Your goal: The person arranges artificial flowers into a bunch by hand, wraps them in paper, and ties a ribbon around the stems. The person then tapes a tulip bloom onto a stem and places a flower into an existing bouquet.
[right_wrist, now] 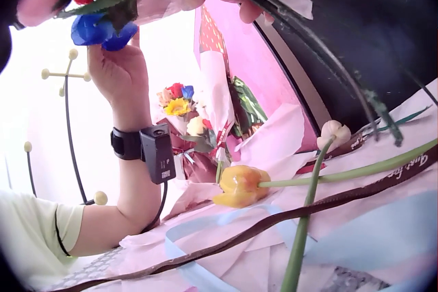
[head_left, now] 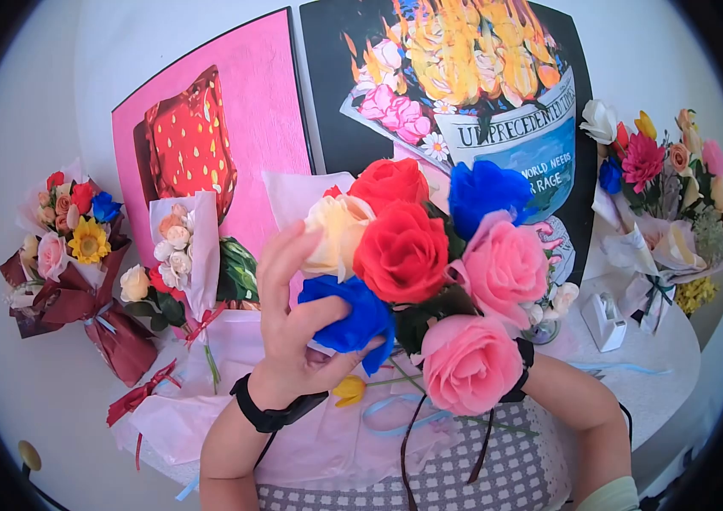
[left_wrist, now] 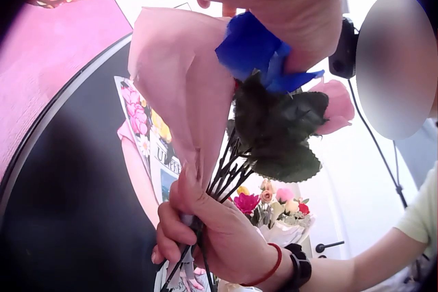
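Observation:
A bouquet of artificial roses fills the middle of the head view: red roses (head_left: 401,252), a cream rose (head_left: 338,236), pink roses (head_left: 472,364) and blue ones. My left hand (head_left: 298,307) pinches the front-left blue rose (head_left: 346,315) between thumb and fingers, other fingers raised beside the cream rose. Below the blooms, my right hand (left_wrist: 219,234) grips the bundled dark stems (left_wrist: 229,172), as the left wrist view shows; the flowers mostly hide this hand in the head view. A sheet of pink wrapping paper (left_wrist: 181,73) stands behind the stems, caught at its lower end by the right hand.
On the table lie a yellow tulip (right_wrist: 241,186), a brown ribbon (right_wrist: 253,230), light blue ribbon (head_left: 395,417) and pink paper. Wrapped bouquets stand left (head_left: 93,272) and right (head_left: 668,204). A white tape dispenser (head_left: 605,322) sits at right; two paintings lean behind.

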The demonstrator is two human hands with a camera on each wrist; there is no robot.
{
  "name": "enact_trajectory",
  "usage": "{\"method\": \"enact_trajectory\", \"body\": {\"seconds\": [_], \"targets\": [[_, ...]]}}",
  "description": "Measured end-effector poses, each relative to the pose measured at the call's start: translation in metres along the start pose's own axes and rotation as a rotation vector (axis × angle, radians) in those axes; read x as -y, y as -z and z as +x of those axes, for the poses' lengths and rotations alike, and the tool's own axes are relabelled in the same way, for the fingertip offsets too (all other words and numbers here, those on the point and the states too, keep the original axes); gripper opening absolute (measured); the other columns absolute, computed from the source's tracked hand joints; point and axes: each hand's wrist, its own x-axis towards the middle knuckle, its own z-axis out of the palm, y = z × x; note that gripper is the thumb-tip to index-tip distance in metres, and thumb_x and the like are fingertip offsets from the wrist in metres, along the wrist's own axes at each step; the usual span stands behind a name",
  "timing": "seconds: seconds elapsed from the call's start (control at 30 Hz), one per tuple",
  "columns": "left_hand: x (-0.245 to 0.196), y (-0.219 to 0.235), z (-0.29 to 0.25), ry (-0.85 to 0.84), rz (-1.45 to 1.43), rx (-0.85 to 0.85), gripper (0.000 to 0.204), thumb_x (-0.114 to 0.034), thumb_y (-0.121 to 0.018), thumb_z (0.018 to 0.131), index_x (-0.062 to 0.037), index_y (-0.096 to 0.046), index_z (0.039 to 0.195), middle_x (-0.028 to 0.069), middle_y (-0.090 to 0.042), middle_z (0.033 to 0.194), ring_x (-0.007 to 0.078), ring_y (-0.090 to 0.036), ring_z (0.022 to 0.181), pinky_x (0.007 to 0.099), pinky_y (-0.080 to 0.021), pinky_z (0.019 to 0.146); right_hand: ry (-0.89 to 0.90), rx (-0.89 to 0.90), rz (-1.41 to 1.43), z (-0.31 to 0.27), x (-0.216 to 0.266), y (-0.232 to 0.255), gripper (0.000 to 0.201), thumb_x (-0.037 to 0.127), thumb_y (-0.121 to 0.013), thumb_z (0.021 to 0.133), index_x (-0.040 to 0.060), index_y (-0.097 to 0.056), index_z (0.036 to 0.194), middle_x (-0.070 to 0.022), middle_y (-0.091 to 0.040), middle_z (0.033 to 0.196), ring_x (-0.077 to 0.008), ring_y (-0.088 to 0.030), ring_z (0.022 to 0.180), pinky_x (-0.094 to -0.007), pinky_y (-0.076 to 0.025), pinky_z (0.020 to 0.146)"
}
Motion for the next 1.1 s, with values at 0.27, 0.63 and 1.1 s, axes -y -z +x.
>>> {"method": "enact_trajectory", "body": {"seconds": [0.27, 0.63, 1.1], "targets": [[-0.007, 0.001, 0.001, -0.099, 0.050, -0.116, 0.068, -0.046, -0.073, 0.062, -0.0105, -0.041, 0.110, 0.0182, -0.044, 0.114, 0.0355, -0.039, 0.111, 0.0515, -0.026, 0.093, 0.086, -0.163, -0.435, -0.002, -0.017, 0.007, 0.048, 0.023, -0.055, 0.084, 0.0102, -0.037, 0.126, -0.0073, -0.041, 0.126, -0.0162, -0.042, 0.114, -0.0283, -0.037, 0.095], [-0.029, 0.033, 0.030, 0.238, 0.021, 0.261, 0.085, -0.075, -0.036, 0.070, -0.0016, -0.057, 0.106, 0.0122, -0.056, 0.107, 0.0290, -0.051, 0.099, 0.0482, -0.021, 0.094, -0.225, -0.077, -1.198, 0.009, 0.044, -0.023, 0.034, 0.030, -0.065, 0.071, 0.0110, -0.058, 0.099, -0.0114, -0.059, 0.095, -0.0237, -0.059, 0.086, -0.0305, -0.047, 0.069], [-0.034, 0.026, 0.030, 0.074, -0.268, 0.443, 0.080, -0.048, -0.069, 0.064, 0.0009, -0.043, 0.123, 0.0195, -0.044, 0.124, 0.0320, -0.044, 0.114, 0.0432, -0.027, 0.097, -0.027, -0.368, -0.685, -0.025, 0.088, -0.029, 0.033, 0.020, -0.058, 0.078, 0.0074, -0.050, 0.108, -0.0126, -0.054, 0.104, -0.0217, -0.055, 0.093, -0.0291, -0.045, 0.077]]}}
